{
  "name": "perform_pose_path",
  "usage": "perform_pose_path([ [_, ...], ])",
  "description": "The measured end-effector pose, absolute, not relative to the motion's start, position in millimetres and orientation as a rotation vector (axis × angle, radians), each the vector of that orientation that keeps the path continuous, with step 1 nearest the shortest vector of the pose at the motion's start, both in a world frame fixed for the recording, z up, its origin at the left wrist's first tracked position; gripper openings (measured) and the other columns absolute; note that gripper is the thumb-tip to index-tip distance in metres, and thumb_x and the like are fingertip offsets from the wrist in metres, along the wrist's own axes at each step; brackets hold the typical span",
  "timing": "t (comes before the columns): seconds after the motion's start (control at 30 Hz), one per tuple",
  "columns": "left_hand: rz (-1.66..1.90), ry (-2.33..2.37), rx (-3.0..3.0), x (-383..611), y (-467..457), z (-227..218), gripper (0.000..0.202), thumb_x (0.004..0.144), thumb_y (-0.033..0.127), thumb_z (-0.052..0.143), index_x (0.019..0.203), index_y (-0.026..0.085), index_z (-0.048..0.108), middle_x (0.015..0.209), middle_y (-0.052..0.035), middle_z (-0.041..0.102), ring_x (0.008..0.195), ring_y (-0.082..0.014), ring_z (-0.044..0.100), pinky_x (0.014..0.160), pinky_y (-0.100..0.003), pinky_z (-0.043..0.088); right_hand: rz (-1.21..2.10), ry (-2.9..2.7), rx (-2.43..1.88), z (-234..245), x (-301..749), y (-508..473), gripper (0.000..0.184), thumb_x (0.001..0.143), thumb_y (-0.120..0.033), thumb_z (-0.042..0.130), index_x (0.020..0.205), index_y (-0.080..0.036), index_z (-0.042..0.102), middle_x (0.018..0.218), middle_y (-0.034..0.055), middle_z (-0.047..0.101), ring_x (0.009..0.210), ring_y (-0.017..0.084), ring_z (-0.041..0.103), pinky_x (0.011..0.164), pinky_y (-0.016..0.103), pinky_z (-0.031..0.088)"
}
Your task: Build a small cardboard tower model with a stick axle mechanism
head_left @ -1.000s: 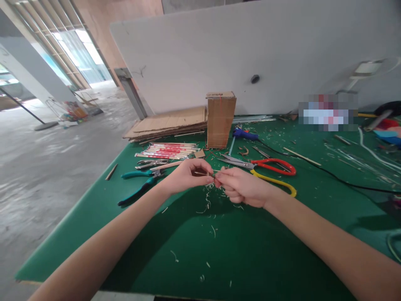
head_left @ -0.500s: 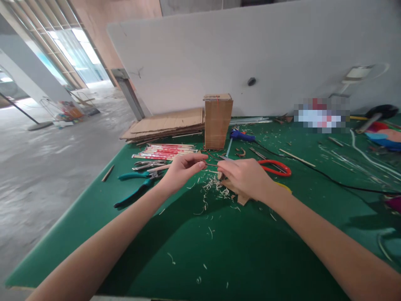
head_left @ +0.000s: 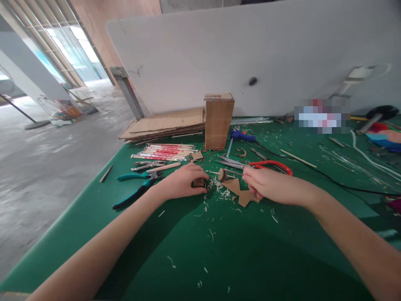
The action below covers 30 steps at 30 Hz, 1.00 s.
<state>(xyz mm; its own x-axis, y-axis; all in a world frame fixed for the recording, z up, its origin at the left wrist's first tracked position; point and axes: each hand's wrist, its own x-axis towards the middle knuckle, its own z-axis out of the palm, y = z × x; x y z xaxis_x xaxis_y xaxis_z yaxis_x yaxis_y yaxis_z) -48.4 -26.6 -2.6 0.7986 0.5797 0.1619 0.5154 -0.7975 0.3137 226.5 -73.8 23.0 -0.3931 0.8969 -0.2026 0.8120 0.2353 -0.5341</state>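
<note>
My left hand [head_left: 184, 182] is low over the green table, fingers and thumb curved apart around a small brown cardboard piece [head_left: 198, 182]. I cannot tell whether it touches the piece. My right hand [head_left: 266, 184] is closed around a thin dark rod [head_left: 234, 172] that points left. By the rod's tip is a small round cardboard wheel [head_left: 222, 174] with a thin stick through it. Cut cardboard scraps [head_left: 247, 197] lie below the right hand. Red-handled scissors [head_left: 233, 162] rest just behind it, blades pointing left.
Teal-handled pliers [head_left: 134, 194] and red-wrapped sticks [head_left: 167, 151] lie on the left. A tall cardboard box [head_left: 218, 123] stands behind, beside stacked cardboard sheets [head_left: 169, 121]. A blue glue gun [head_left: 242, 136] trails a black cord rightward. Pale shavings [head_left: 219, 188] litter the middle.
My hands have moved apart and lower. The left went down to the small cardboard piece; the right moved rightward with the thin rod, uncovering the scissors and the cardboard wheel.
</note>
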Motion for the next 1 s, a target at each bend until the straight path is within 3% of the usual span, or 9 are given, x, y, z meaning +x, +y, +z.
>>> perform_pose_path([
  [0.1,0.485,0.924,2.787,-46.0,-28.3,-1.5,0.029,0.083,0.037,0.054,0.106,0.021,0.062,0.105,-0.0076,0.061,0.102,-0.0233,0.051,0.091,-0.04,0.039,0.763,-2.357,-1.736,16.7,230.2,-88.3,0.029,0.089,-0.047,0.036,0.082,-0.023,0.05,0.06,0.002,0.057,0.049,0.016,0.049,0.046,0.03,0.027],
  [0.2,0.666,1.013,2.772,-45.3,-26.9,-3.0,0.023,0.087,0.027,0.046,0.1,0.02,0.063,0.098,-0.0069,0.063,0.098,-0.0221,0.052,0.088,-0.038,0.041,0.717,-2.409,-1.733,11.0,234.4,-94.6,0.037,0.08,-0.054,0.05,0.1,-0.024,0.054,0.08,0.0068,0.065,0.067,0.022,0.058,0.051,0.03,0.032],
  [0.27,0.763,1.055,2.737,-45.1,-25.8,-4.9,0.022,0.088,0.023,0.043,0.094,0.019,0.064,0.091,-0.0062,0.064,0.091,-0.0206,0.053,0.084,-0.036,0.043,0.69,-2.488,-1.689,9.0,236.3,-94.4,0.035,0.075,-0.051,0.057,0.098,-0.024,0.057,0.083,0.0065,0.065,0.072,0.023,0.059,0.054,0.03,0.034],
  [0.4,0.802,1.121,2.671,-47.3,-23.7,-6.9,0.022,0.087,0.023,0.043,0.096,0.019,0.063,0.089,-0.0063,0.064,0.089,-0.0203,0.054,0.083,-0.036,0.044,0.699,-2.538,-1.668,11.0,237.3,-91.4,0.018,0.078,-0.041,0.054,0.08,-0.023,0.058,0.072,0.0033,0.062,0.063,0.019,0.056,0.05,0.029,0.031],
  [0.57,0.491,1.044,2.667,-53.1,-20.1,-7.0,0.023,0.084,0.034,0.052,0.097,0.022,0.066,0.094,-0.0063,0.063,0.095,-0.0218,0.054,0.084,-0.036,0.042,0.863,-2.399,-1.624,20.0,240.7,-90.4,0.02,0.073,-0.042,0.06,0.077,-0.023,0.057,0.061,-0.0016,0.054,0.048,0.012,0.044,0.045,0.028,0.025],
  [0.77,0.411,0.935,2.6,-54.1,-15.0,-12.2,0.018,0.083,0.031,0.052,0.08,0.02,0.064,0.081,-0.0035,0.062,0.08,-0.0173,0.054,0.076,-0.03,0.041,1.062,-1.946,-1.425,23.9,227.5,-80.2,0.028,0.071,-0.046,0.065,0.082,-0.022,0.057,0.077,0.004,0.058,0.067,0.017,0.054,0.058,0.032,0.041],
  [0.87,0.464,0.968,2.599,-51.8,-18.8,-9.8,0.018,0.083,0.031,0.052,0.09,0.019,0.064,0.089,-0.0053,0.062,0.088,-0.0195,0.055,0.08,-0.033,0.042,1.145,-1.635,-1.32,17.3,208.3,-73.2,0.03,0.072,-0.047,0.064,0.083,-0.02,0.055,0.08,0.0026,0.054,0.068,0.014,0.052,0.056,0.029,0.042],
  [1.0,0.661,0.944,2.498,-41.7,-35.9,2.6,0.032,0.08,0.021,0.053,0.111,0.018,0.059,0.106,-0.0093,0.061,0.102,-0.0228,0.053,0.089,-0.04,0.042,1.216,-1.422,-1.23,2.0,184.6,-70.9,0.028,0.076,-0.045,0.061,0.08,-0.02,0.051,0.07,-0.0023,0.045,0.056,0.009,0.041,0.045,0.024,0.032],
])
